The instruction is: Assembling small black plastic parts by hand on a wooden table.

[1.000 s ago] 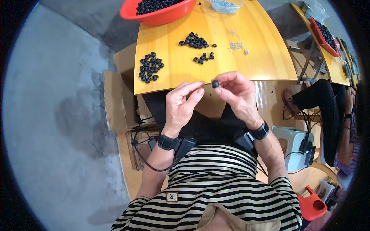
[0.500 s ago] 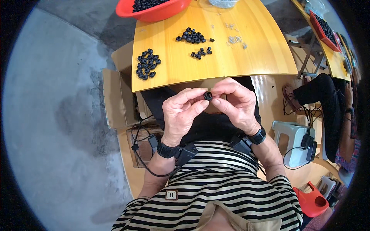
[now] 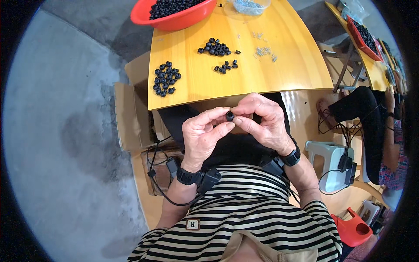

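Observation:
Between both hands, just off the table's near edge and above my lap, is a small round black part [image 3: 229, 116] with a hole in it. My left hand [image 3: 205, 131] pinches it from the left with thumb and forefinger. My right hand [image 3: 262, 118] grips it from the right, its fingertips touching the part and hiding some of it. On the wooden table [image 3: 279, 72] lie a cluster of round black parts [image 3: 166, 78] at the left, a second pile [image 3: 214, 47] in the middle and several smaller black pieces [image 3: 225, 67] nearer me. Tiny clear pieces [image 3: 263, 51] are scattered right of them.
A red basin [image 3: 183, 19] full of black parts stands at the far left of the table, and a clear tub [image 3: 251, 6] at the far edge. Below the table's left side is an open cardboard box [image 3: 128, 115]. At right, another person sits near a white stool [image 3: 329, 163].
The black part has turned slightly between my fingertips, and both hands sit a little lower and further left in view. The table and its piles have shifted slightly downward in view.

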A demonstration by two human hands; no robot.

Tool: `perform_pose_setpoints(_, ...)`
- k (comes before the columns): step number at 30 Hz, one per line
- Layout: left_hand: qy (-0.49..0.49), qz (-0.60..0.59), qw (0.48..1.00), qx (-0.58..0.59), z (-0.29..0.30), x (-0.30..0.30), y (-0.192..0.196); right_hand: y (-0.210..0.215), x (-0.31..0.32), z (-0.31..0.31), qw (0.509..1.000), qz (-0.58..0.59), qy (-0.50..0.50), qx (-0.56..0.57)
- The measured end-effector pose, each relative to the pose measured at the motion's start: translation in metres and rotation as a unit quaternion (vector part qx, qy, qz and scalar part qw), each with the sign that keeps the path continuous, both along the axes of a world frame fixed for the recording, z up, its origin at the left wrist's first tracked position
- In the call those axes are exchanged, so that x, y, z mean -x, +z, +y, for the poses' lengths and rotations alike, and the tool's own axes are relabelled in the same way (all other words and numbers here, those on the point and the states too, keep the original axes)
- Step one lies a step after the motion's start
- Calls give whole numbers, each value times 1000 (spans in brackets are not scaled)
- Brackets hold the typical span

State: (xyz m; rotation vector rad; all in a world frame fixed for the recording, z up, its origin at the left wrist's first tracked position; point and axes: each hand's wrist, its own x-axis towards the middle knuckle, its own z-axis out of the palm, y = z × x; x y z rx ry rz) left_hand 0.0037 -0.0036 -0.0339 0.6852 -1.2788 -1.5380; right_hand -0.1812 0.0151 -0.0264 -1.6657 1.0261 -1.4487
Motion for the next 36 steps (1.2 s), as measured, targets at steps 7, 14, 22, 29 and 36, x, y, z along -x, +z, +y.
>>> perform_pose_setpoints(7,29,-6,999,-36,-2,1,-4,1,7,-23,994,91,-36,-51)
perform_pose_setpoints(14,29,-11,1000,-3,-4,-4,-6,-37,38,-55,935,214,-282,6)
perform_pose_setpoints(22,30,-47,998,14,0,2,-3,-52,65,-106,898,250,-363,15)
perform_pose_setpoints(29,31,-47,998,17,-1,-2,-4,-57,62,-119,867,316,-386,-18)
perform_pose_setpoints(36,41,-74,994,63,2,-3,-3,-27,44,-72,961,-8,-213,-175)
